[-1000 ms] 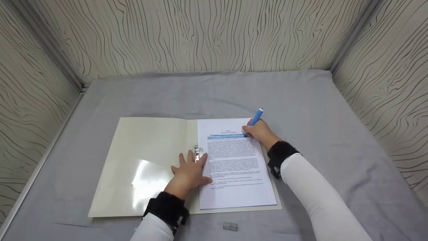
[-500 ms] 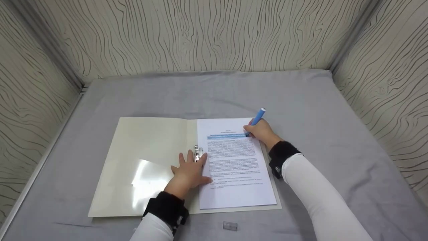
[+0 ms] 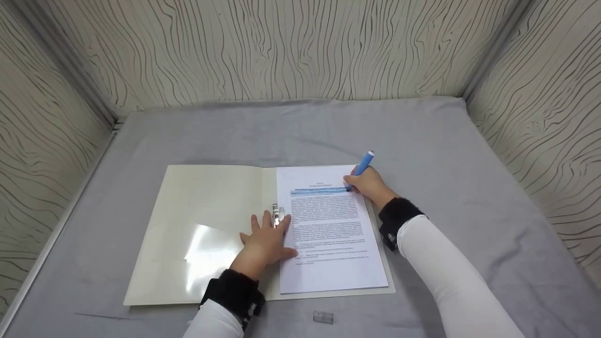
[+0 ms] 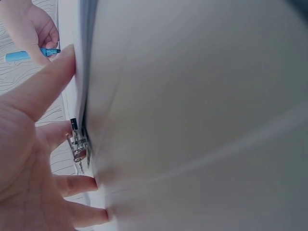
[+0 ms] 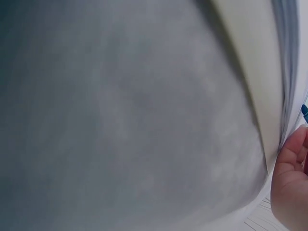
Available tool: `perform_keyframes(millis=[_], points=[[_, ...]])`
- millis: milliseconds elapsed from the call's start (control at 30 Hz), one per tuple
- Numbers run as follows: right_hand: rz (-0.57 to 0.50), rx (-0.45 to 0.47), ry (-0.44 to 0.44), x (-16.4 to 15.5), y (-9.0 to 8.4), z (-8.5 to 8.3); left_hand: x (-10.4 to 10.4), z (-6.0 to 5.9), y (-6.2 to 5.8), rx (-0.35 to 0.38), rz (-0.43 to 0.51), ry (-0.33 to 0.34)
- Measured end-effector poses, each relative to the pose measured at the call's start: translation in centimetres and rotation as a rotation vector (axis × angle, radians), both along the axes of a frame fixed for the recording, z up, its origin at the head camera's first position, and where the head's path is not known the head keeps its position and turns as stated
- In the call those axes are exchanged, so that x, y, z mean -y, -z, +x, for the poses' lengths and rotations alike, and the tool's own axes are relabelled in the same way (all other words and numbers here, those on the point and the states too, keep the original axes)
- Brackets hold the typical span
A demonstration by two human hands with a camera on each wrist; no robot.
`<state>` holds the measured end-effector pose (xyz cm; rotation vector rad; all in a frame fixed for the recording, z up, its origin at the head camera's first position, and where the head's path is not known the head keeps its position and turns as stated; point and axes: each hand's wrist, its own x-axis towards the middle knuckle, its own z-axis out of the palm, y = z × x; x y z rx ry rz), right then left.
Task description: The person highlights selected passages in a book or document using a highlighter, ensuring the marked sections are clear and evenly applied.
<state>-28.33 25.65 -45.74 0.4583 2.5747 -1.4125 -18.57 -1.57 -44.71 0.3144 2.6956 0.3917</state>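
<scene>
My right hand point(image 3: 371, 183) pinches a blue highlighter point(image 3: 365, 163), tip down at the right end of a blue band point(image 3: 319, 191) across the top text lines. The printed sheets point(image 3: 328, 277) lie in a stack on the right side of an open cream folder point(image 3: 206, 197). My left hand point(image 3: 264, 244) rests with spread fingers over the folder's spine; its thumb and index finger reach the left edge of the sheets. Beside the fingers is the metal clip point(image 3: 276, 215), also in the left wrist view, where the highlighter's dark tip point(image 4: 57, 51) shows.
A small clear cap point(image 3: 323, 317) lies on the grey cloth point(image 3: 300, 136) in front of the folder. Wood-grain patterned panels point(image 3: 291, 51) stand at the back and both sides. In the right wrist view, the folder's edge point(image 5: 250, 72) borders the cloth.
My right hand has slid slightly right with the highlighter, and the blue band reaches a little further right. The left hand has stayed in place.
</scene>
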Motion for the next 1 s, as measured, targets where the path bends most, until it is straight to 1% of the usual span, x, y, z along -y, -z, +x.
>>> perform_keyframes(millis=[333,567,667,1000], points=[[0.004,0.002,0.005,-0.18,0.05,0.03,0.13,-0.01,0.0,0.008,0.018,-0.005],[0.014,-0.036,-0.019,-0.63,0.08,-0.01,0.11,0.02,-0.03,-0.002,-0.01,0.014],[0.006,-0.02,-0.012,-0.72,0.03,0.07,0.1,-0.03,-0.02,-0.008,-0.013,0.015],[-0.009,-0.004,-0.002,-0.93,0.11,0.22,0.09,-0.02,0.04,0.004,-0.002,0.009]])
